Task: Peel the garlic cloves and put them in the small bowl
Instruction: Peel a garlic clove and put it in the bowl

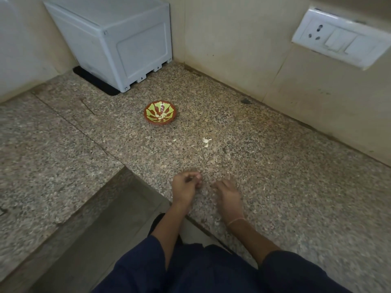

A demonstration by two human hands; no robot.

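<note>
The small bowl (160, 122) sits on the stone counter (275, 187) with a few peeled cloves (160, 117) inside, and more garlic (206, 141) lies near it to the right. Closer in, the left hand (185, 186) has curled fingers, though the blur hides whether they grip anything; the right hand (228, 192) hangs loosely bent, holding nothing visible

A home kitchen corner. The left grip (186, 185) and right grip (228, 193) hover over a speckled granite counter (285, 176) that bends in an L. Beyond both grips, beige wall tiles (232, 49) rise from its back edge. Far up and right of the right grip is a white switch plate (340, 39) with a socket. Well ahead of the left grip stands a white boxy appliance (110, 43) on a black mat (95, 81). A small painted bowl (171, 106) and loose garlic cloves (206, 141) lie nearer.
</note>
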